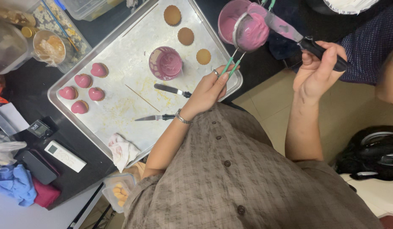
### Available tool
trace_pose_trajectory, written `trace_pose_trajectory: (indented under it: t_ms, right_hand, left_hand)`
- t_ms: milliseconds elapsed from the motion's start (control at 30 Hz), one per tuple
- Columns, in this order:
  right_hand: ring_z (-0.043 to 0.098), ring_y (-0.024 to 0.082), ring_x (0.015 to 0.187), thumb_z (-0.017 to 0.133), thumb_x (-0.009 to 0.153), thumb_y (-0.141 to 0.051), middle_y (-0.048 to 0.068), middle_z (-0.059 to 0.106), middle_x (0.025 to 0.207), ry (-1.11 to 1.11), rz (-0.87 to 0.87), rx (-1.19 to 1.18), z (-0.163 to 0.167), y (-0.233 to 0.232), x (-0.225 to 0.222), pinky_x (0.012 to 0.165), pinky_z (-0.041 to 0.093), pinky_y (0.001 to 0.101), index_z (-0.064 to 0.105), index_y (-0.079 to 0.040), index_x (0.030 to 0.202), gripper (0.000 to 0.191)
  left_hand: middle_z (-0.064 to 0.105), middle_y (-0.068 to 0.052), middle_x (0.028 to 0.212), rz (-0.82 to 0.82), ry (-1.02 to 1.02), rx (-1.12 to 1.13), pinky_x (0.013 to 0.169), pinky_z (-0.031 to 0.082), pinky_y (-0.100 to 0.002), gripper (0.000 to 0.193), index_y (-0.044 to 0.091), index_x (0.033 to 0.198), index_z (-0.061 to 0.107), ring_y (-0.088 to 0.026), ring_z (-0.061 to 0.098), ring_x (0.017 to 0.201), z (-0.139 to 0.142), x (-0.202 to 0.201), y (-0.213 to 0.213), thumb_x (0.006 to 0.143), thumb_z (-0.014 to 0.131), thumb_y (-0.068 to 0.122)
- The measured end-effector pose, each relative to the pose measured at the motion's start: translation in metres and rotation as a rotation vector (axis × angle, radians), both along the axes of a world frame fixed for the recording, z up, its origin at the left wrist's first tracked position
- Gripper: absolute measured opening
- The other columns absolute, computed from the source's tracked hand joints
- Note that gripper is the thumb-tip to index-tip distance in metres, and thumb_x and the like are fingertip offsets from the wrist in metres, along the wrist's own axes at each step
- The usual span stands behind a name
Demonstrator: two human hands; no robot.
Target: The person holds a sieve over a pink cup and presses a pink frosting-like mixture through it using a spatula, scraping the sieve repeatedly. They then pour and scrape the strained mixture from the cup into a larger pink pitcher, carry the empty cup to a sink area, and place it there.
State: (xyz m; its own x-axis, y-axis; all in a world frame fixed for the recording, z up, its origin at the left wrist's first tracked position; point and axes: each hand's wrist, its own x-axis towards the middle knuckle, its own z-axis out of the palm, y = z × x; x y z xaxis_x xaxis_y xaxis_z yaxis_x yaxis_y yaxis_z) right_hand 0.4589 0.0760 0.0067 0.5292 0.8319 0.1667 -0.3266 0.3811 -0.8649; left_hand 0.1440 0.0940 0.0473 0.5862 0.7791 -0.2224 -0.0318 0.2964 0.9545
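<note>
Item: sieve, wire mesh, full of pink paste, over pink cup, off tabletop. Light, top-heavy, drippy; grip by green handle. Left hand fingers pinched on handle. Right hand closed round spatula — blade slick w/ paste.

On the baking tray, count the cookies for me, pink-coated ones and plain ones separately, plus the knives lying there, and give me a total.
Pink heart cookies: 5
Plain round cookies: 3
Knives on the baking tray: 2
Total: 10
</note>
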Motion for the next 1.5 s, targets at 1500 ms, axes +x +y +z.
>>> trace_pose_trajectory:
  t_ms: [1500]
  right_hand:
    - [0.07, 0.024, 0.092, 0.066, 0.108, -0.019, 0.018, 0.065, 0.113, -0.285, 0.073, 0.182, 0.025, -0.006, -0.012, 0.08, 0.061, 0.0295, 0.056, 0.001, 0.117, 0.024]
  left_hand:
    - [0.04, 0.002, 0.059, -0.021, -0.454, -0.387, 0.042, 0.026, -0.019, 0.053, 0.002, 0.147, 0.048, -0.005, 0.032, 0.042, 0.007, -0.002, 0.003, 0.114, 0.032, 0.04]
